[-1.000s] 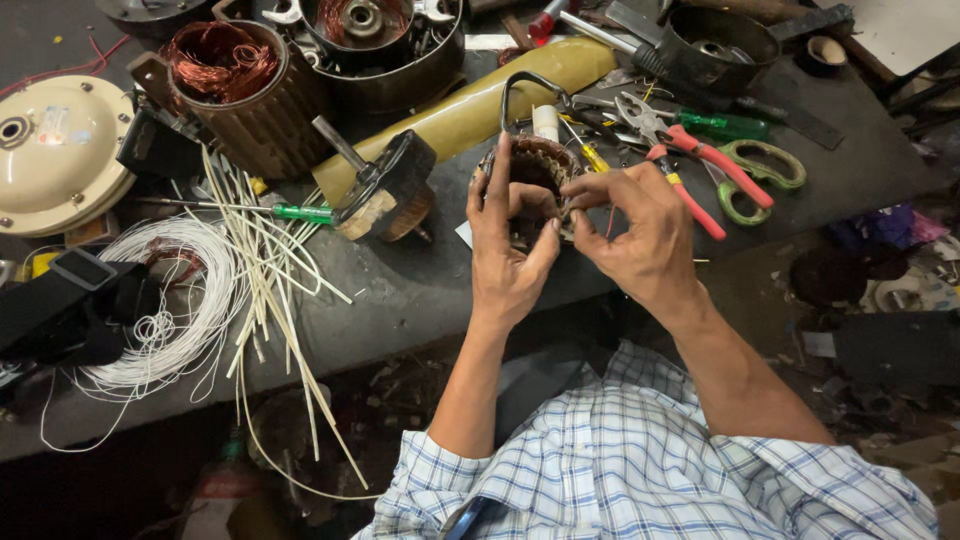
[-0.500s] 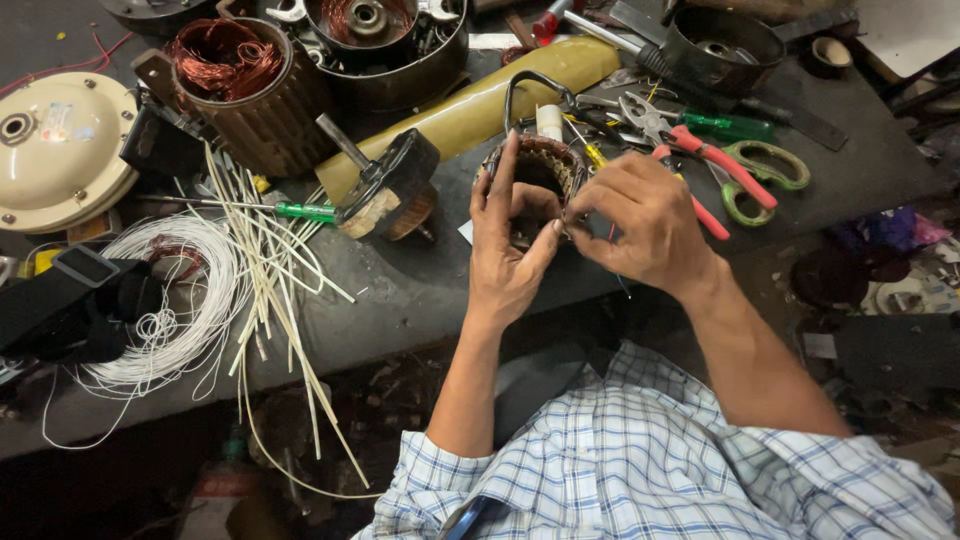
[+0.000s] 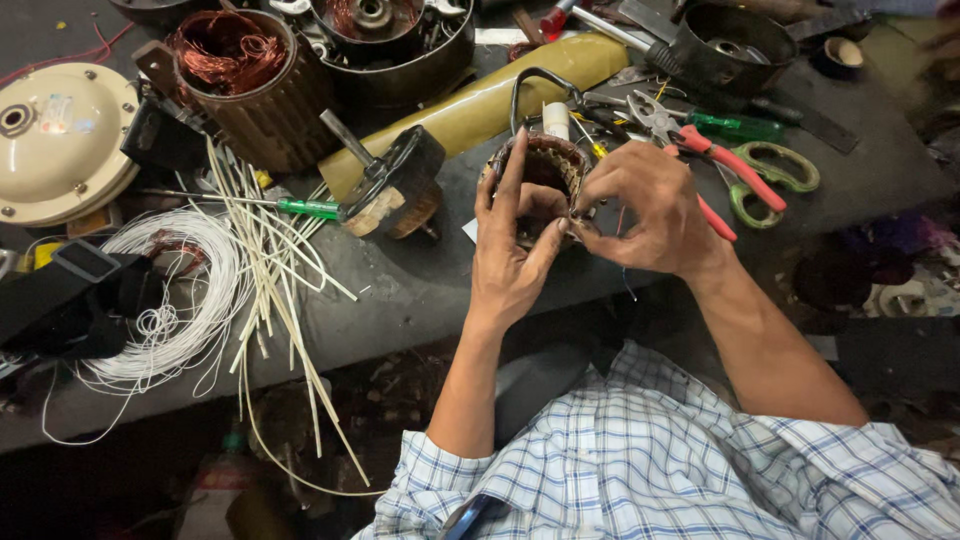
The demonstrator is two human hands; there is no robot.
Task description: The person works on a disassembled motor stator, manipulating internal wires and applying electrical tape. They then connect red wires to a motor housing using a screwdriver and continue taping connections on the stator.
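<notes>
A small round motor stator (image 3: 548, 165) with brown windings stands on the dark workbench (image 3: 420, 290). My left hand (image 3: 512, 245) cups its near left side, fingers up along the rim and thumb inside the bore. My right hand (image 3: 645, 205) pinches at the stator's right rim, fingertips closed on the winding edge. Whether a wire is between those fingertips is too small to tell.
A rotor with shaft (image 3: 395, 185) lies left of the stator. Also there: a green-handled screwdriver (image 3: 300, 207), white sleeving strips (image 3: 270, 260), a white wire coil (image 3: 175, 300), a larger copper-wound stator (image 3: 245, 85), a cream round cover (image 3: 55, 140), red pliers (image 3: 700, 150), green scissors (image 3: 775, 175), a yellow tube (image 3: 500, 95).
Both hands stay on the small stator. My right fingertips have shifted slightly along its right rim, and the left fingers have straightened a little.
</notes>
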